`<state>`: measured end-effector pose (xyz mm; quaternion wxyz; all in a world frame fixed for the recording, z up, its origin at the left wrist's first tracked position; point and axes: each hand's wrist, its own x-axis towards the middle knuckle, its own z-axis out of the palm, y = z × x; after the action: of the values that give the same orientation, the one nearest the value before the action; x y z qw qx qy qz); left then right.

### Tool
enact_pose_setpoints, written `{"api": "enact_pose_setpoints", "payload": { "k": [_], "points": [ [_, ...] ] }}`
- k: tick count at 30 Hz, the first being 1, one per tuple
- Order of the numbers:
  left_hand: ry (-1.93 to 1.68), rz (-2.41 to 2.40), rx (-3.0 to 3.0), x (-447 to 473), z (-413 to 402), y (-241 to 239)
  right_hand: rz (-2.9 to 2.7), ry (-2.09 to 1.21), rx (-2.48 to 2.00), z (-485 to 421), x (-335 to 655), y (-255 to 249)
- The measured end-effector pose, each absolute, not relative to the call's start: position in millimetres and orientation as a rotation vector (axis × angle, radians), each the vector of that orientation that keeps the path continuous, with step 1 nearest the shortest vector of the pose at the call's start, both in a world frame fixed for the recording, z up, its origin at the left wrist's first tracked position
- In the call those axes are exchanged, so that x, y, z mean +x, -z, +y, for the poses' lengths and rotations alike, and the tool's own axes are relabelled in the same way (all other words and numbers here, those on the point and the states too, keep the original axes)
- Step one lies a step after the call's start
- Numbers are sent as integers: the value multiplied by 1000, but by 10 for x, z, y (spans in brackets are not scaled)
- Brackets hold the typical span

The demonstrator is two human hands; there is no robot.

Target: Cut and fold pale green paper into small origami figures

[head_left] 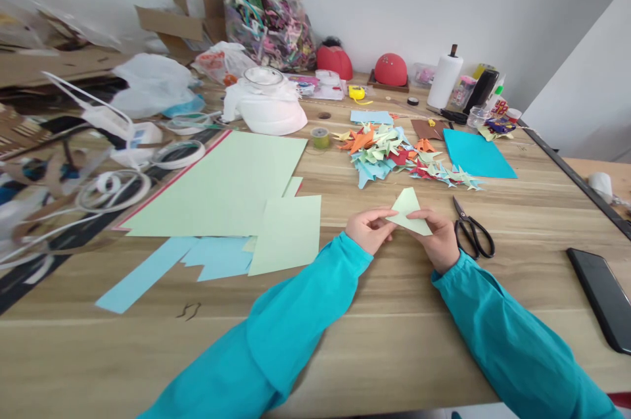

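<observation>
A pale green piece of folded paper [407, 206] is held above the wooden table between both hands. My left hand [371, 228] pinches its left corner, the thumb underneath hidden in part. On the right side, my right hand [438, 235] grips the paper with its thumb along the lower edge. Black-handled scissors [473, 229] lie just right of my right hand. Beyond the hands spreads a heap of small folded paper figures [389, 152] in green, blue, orange and red. Large green sheets [221, 182] and a smaller green sheet [288, 235] lie to the left.
Blue paper strips [148, 274] lie at the front left, near coiled white cables [113, 192]. A turquoise sheet [478, 152] rests behind the scissors. A black phone [601, 297] is at the right edge. Bags, a cardboard box [172, 23] and a white roll [444, 80] stand along the wall.
</observation>
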<state>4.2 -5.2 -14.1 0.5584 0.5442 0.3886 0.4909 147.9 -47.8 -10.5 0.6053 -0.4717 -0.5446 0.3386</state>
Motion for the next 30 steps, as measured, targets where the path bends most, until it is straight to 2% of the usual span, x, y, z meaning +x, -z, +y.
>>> {"api": "enact_pose_setpoints", "payload": {
  "k": [14,30],
  "points": [
    [-1246,767,1551,10,-64,192,-1132,-892,-1043,-486,1450,64],
    [-1130,880,1223,40,-30,67,-1167,-926,-1053,-469,1462,123]
  ]
}}
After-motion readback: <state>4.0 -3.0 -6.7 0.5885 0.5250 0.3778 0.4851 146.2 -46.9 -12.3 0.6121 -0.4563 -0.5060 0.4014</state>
